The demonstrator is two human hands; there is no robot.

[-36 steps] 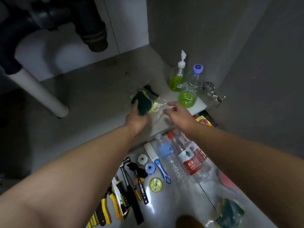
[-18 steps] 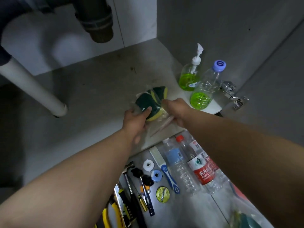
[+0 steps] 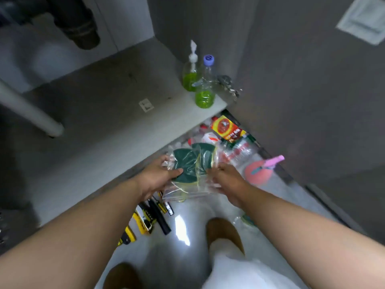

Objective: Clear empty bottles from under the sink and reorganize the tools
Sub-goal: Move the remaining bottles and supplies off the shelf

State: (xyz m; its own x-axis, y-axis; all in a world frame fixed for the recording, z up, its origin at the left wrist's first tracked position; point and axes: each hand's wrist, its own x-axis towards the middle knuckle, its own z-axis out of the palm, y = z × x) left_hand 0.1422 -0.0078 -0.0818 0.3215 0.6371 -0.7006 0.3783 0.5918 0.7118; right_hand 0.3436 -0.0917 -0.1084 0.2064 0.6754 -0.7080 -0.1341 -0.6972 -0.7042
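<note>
Both hands — left hand (image 3: 158, 176) and right hand (image 3: 227, 180) — grip a clear bag (image 3: 191, 174) of green sponges, while two bottles (image 3: 205, 88) on the cabinet floor hold green liquid.

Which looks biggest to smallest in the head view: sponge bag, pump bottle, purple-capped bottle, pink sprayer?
1. sponge bag, though nearest the camera.
2. pump bottle and purple-capped bottle: too alike to rank.
3. pink sprayer, partly hidden.
</note>
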